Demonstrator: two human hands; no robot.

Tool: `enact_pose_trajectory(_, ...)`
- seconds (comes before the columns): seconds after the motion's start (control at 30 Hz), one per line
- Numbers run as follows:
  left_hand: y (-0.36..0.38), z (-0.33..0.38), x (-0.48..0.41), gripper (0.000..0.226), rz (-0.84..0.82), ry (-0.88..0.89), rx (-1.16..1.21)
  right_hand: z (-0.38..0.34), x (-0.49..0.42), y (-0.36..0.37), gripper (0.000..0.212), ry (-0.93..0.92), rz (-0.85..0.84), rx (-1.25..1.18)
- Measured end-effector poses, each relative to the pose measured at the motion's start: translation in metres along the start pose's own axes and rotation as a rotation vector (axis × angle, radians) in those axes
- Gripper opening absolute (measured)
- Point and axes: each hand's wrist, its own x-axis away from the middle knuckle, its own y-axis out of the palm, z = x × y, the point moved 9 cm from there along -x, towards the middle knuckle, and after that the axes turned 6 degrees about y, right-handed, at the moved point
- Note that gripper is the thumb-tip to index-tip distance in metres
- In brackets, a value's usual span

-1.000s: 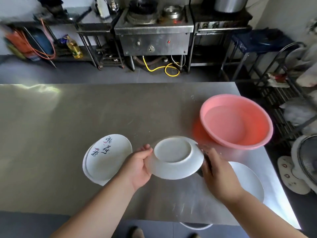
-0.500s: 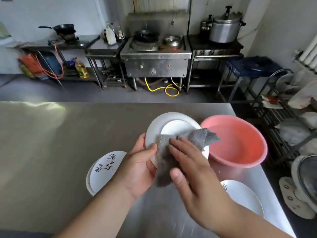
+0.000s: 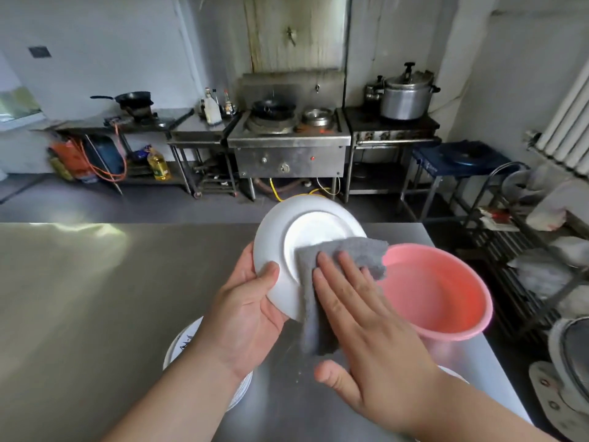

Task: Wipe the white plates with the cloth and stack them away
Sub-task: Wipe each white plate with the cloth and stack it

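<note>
The person is standing at a steel table [image 3: 95,298], holding a white plate [image 3: 288,237] up off it, tilted on edge so its underside is facing them. The left hand [image 3: 245,311] is gripping the plate at its lower left rim, thumb curled over the near face and the fingers going behind, out of sight. The right hand [image 3: 360,327] is lying flat and spread — fingers straight, thumb sticking out to the side — pressing a grey cloth [image 3: 318,282] against the plate's lower right part. The cloth is draping over the plate's edge, one corner hanging down toward the table and another poking out to the right, overlapping the rim of a pink basin [image 3: 446,298] that is sitting on the table just beyond the hands. Below the left wrist, a stack of plates [image 3: 181,342] with dark writing is lying on the table, mostly hidden by the arm. Another white plate edge [image 3: 452,374] is peeking out from behind the right wrist — too covered to say more.
</note>
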Motion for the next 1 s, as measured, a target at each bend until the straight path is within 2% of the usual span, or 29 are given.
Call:
enact_pose_trajectory(0.1, 0.007, -0.005, 0.004, 0.048, -0.014, -0.020, 0.016, -0.020, -0.002, -0.001, 0.092, -0.121, -0.003, -0.014)
enact_pose_trajectory(0.2, 0.016, -0.002, 0.007, 0.043, -0.046, -0.018, -0.006, -0.012, -0.026, -0.017, 0.087, -0.153, 0.014, 0.018)
enact_pose_trajectory(0.37, 0.025, 0.020, 0.006, 0.052, -0.083, 0.022, -0.086, 0.025, -0.050, -0.052, 0.088, 0.044, 0.105, 0.040)
enact_pose_trajectory(0.43, 0.029, 0.028, 0.005, 0.053, -0.088, 0.052, -0.065, 0.020, -0.039, -0.051, 0.090, 0.057, 0.128, 0.056)
enact_pose_trajectory(0.57, 0.044, 0.026, 0.004, 0.050, -0.112, 0.048, -0.034, -0.019, -0.021, -0.040, 0.089, -0.119, 0.106, 0.073)
enact_pose_trajectory(0.7, 0.054, 0.018, 0.008, 0.066, -0.123, 0.008, -0.147, -0.026, -0.055, -0.080, 0.077, -0.226, 0.177, -0.003)
enact_pose_trajectory(0.83, 0.063, 0.039, 0.010, 0.050, -0.180, 0.087, -0.237, -0.006, -0.088, -0.115, 0.059, -0.123, 0.309, 0.038)
enact_pose_trajectory(0.93, 0.059, 0.055, 0.011, 0.052, -0.163, 0.102, -0.222, 0.013, -0.083, -0.118, 0.050, 0.012, 0.379, -0.075)
enact_pose_trajectory(1.0, 0.057, 0.056, 0.013, 0.052, -0.154, 0.085, -0.229, 0.004, -0.075, -0.113, 0.051, -0.035, 0.370, -0.098)
